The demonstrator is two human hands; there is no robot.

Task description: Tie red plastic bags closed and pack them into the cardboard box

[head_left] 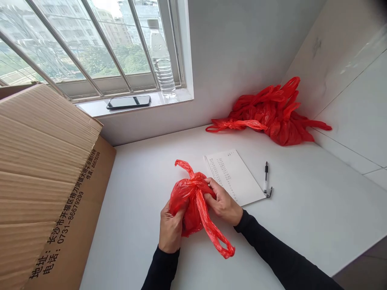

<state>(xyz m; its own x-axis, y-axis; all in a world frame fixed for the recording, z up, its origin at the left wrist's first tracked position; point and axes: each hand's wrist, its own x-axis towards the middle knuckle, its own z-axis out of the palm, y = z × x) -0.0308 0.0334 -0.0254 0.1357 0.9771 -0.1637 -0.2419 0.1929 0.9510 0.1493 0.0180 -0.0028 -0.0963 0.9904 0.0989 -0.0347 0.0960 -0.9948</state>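
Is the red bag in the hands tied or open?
Tied: the bag has its handles knotted on top; left hand and right hand grip it.

White table [302,209]; paper [234,177], pen [266,177] (bags [272,112] behind)

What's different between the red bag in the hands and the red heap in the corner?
The held bag is one bunched bundle with its handles crossed on top; the heap is several loose, crumpled bags. The held bag is gripped by the left hand and right hand; the heap lies untouched against the wall. Both are thin red plastic with loop handles.
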